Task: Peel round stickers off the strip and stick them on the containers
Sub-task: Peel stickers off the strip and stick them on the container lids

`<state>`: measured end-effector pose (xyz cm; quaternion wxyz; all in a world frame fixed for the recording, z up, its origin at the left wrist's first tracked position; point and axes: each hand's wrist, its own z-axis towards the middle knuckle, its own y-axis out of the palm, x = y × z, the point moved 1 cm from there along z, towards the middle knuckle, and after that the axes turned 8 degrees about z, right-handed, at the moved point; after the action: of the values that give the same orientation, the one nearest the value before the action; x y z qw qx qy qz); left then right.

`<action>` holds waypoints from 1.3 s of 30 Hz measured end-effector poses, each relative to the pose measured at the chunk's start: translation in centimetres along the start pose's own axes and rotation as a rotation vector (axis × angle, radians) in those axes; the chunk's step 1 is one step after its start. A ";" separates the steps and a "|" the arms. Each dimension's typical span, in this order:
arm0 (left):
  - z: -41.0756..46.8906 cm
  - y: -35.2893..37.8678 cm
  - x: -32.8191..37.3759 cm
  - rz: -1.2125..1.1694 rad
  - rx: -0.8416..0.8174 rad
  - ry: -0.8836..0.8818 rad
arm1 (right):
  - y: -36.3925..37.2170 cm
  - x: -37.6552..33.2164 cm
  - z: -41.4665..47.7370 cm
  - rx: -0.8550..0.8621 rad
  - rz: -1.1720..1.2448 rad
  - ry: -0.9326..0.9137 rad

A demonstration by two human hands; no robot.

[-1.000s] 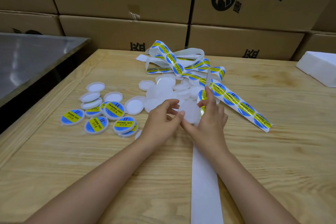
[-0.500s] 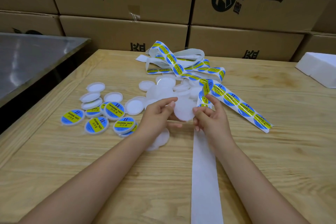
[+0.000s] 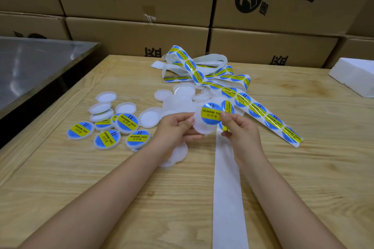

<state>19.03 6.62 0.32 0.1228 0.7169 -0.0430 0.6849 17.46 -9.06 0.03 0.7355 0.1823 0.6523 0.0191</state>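
My left hand holds a round white container by its left edge, lifted above the table. My right hand pinches a round blue and yellow sticker by its right edge, and the sticker lies over the top of that container. The sticker strip runs from a tangled heap at the back down to the right of my hands. Its empty white backing trails toward me. Several plain white containers lie behind my hands. Several labelled containers lie to the left.
The wooden table carries everything. Another white container lies under my left wrist. Cardboard boxes stack along the back. A metal surface stands at the left, and a white foam block at the far right.
My left hand lifted a white container off the table. My right hand peeled a sticker from the strip and brought it over the container.
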 end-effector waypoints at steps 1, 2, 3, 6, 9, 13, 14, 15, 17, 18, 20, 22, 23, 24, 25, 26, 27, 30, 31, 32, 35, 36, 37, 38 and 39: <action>0.0 -0.1 0.0 -0.002 -0.001 -0.002 | 0.0 0.0 0.0 -0.027 -0.002 0.022; 0.0 -0.1 0.1 -0.005 -0.003 -0.004 | 0.0 0.0 0.0 -0.045 -0.007 0.035; -0.1 -0.2 0.1 -0.007 -0.006 -0.005 | 0.0 -0.1 0.0 -0.055 -0.019 0.041; -0.1 -0.3 0.2 -0.008 -0.011 -0.010 | 0.0 -0.1 0.0 -0.056 -0.062 0.043; -0.1 -0.3 0.1 0.000 -0.018 -0.007 | -0.1 -0.1 -0.1 -0.042 -0.118 0.017; -0.2 -0.3 0.1 0.023 -0.022 0.008 | -0.2 -0.1 0.0 -0.026 -0.190 -0.010; -0.2 -0.3 0.1 0.028 -0.020 0.009 | -0.2 -0.1 0.0 -0.033 -0.202 -0.020; -0.2 -0.3 0.1 0.034 -0.017 0.010 | -0.3 -0.2 -0.1 -0.041 -0.213 -0.026; -0.3 -0.3 0.1 0.045 -0.016 0.014 | -0.3 -0.2 -0.1 -0.053 -0.233 -0.033; -0.3 -0.2 0.1 0.052 -0.016 0.017 | -0.3 -0.1 -0.1 -0.052 -0.240 -0.035; -0.3 -0.2 0.1 0.067 -0.011 0.020 | -0.3 0.0 0.0 -0.050 -0.249 -0.036; -0.3 -0.2 0.1 0.080 -0.004 0.015 | -0.2 0.0 0.0 -0.055 -0.261 -0.038; -0.2 -0.2 0.1 0.085 -0.002 0.013 | -0.2 0.1 -0.1 -0.056 -0.267 -0.039; -0.2 -0.2 0.1 0.089 -0.001 0.012 | -0.2 0.1 0.0 -0.054 -0.272 -0.038; -0.2 -0.2 0.1 0.091 -0.002 0.013 | -0.3 0.2 0.0 -0.049 -0.277 -0.037; -0.2 -0.2 0.1 0.092 -0.002 0.015 | -0.3 0.3 0.0 -0.043 -0.284 -0.036; -0.3 -0.2 0.1 0.095 -0.002 0.019 | -0.4 0.3 0.0 -0.038 -0.295 -0.039; -0.3 -0.1 0.1 0.112 0.000 0.031 | -0.3 0.4 -0.1 -0.026 -0.338 -0.058; -0.3 -0.1 0.1 0.113 0.004 0.029 | -0.3 0.4 -0.1 -0.019 -0.357 -0.066; -0.3 -0.1 0.1 0.112 0.008 0.028 | -0.2 0.4 -0.2 -0.008 -0.385 -0.074; -0.3 0.1 0.0 0.102 0.025 0.021 | 0.0 0.5 -0.5 0.059 -0.502 -0.136; -0.3 0.1 0.0 0.096 0.033 0.018 | 0.2 0.4 -0.7 0.079 -0.541 -0.177; -0.3 0.2 0.0 0.091 0.042 0.016 | 0.3 0.4 -1.0 0.092 -0.581 -0.221; -0.3 0.2 0.0 0.088 0.049 0.016 | 0.5 0.3 -1.2 0.097 -0.616 -0.261; -0.2 0.2 0.0 0.084 0.055 0.017 | 0.6 0.3 -1.4 0.102 -0.649 -0.295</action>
<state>18.73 6.47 0.34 0.0745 0.7116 -0.0529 0.6966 16.24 -8.04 -0.23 0.7792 0.0030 0.5633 -0.2747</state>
